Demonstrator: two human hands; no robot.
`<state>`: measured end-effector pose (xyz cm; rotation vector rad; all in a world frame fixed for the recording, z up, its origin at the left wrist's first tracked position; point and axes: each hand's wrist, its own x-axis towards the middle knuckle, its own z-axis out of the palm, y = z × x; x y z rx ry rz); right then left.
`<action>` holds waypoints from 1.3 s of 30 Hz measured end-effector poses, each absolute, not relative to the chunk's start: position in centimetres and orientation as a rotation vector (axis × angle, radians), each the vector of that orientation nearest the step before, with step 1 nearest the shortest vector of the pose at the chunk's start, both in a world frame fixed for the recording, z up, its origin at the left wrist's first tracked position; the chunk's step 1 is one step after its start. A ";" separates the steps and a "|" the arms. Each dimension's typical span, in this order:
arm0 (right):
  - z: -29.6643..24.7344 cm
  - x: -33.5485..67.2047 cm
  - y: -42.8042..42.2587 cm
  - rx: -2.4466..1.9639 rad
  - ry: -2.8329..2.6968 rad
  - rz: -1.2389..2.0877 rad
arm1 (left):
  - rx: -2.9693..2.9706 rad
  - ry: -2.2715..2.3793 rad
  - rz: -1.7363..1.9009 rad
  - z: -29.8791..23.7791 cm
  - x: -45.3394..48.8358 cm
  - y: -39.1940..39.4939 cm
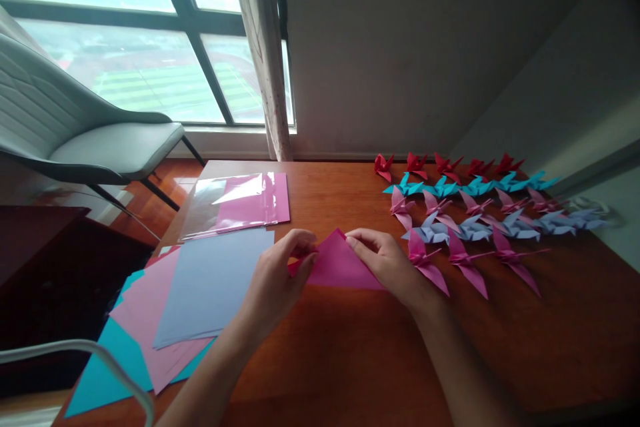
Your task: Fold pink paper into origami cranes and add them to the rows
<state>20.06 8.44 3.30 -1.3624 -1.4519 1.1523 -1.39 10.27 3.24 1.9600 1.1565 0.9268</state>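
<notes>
A folded sheet of magenta origami paper (pixel 345 265) is held between my two hands above the wooden table. My left hand (pixel 287 263) pinches its left side between thumb and fingers. On the other side, the thumb and fingertips of my right hand (pixel 379 253) close on the paper near its upper point. The lower edge runs roughly level, and part of the right side is hidden behind my right hand. Close by on the right stand several magenta paper cranes (pixel 425 257).
Rows of red (pixel 417 163), turquoise (pixel 445 185), light pink (pixel 440 207) and pale lilac paper cranes (pixel 475 229) fill the table's right. Left lie a clear packet with magenta sheets (pixel 250 200), grey-blue sheets (pixel 210 287), pink sheets (pixel 145 307) and turquoise sheets (pixel 110 367). A chair (pixel 115 147) stands beyond.
</notes>
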 end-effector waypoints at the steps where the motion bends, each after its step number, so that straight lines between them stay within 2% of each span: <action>1: 3.4 20.0 8.4 -1.370 -1.442 1.143 | 1.952 1.155 0.937 3.2 -1.4 10.3; 10: 3.2 19.6 8.1 -1.412 -1.435 1.015 | 1.962 1.065 0.879 4.2 -1.2 10.0; 19: 4.6 19.3 7.5 -1.374 -1.663 1.145 | 1.832 0.994 0.789 4.8 -1.2 9.8; 39: 5.2 19.6 7.1 -1.371 -1.648 1.172 | 1.705 1.009 0.731 5.3 -1.0 9.8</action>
